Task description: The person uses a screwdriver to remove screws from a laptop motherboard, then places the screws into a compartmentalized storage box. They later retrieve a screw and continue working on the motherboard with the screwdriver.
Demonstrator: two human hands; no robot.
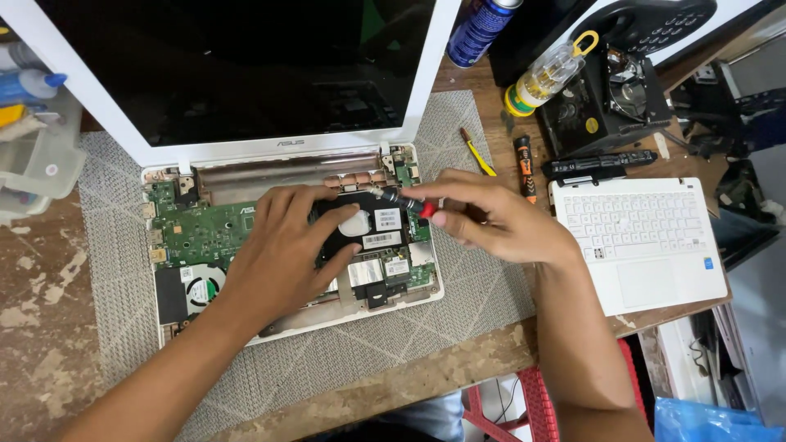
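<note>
A white laptop lies opened up on a grey mat, its green circuit board [205,233] and a black hard drive [372,225] exposed. My left hand [282,254] rests flat on the drive and board, fingers spread, thumb near the drive's top edge. A black-and-red screwdriver [401,200] is pinched in my right hand [491,217], its tip pointing left at the drive's upper right corner by the hinge. The laptop's dark screen [246,65] stands tilted back behind the base.
The detached white keyboard cover [643,241] lies at right. Behind it are a black battery bar [598,164], an orange-black tool [524,168], a yellow pen [476,153], a clear bottle [544,74], a blue spray can [479,29] and a black box [610,102]. A red stool [532,401] stands below.
</note>
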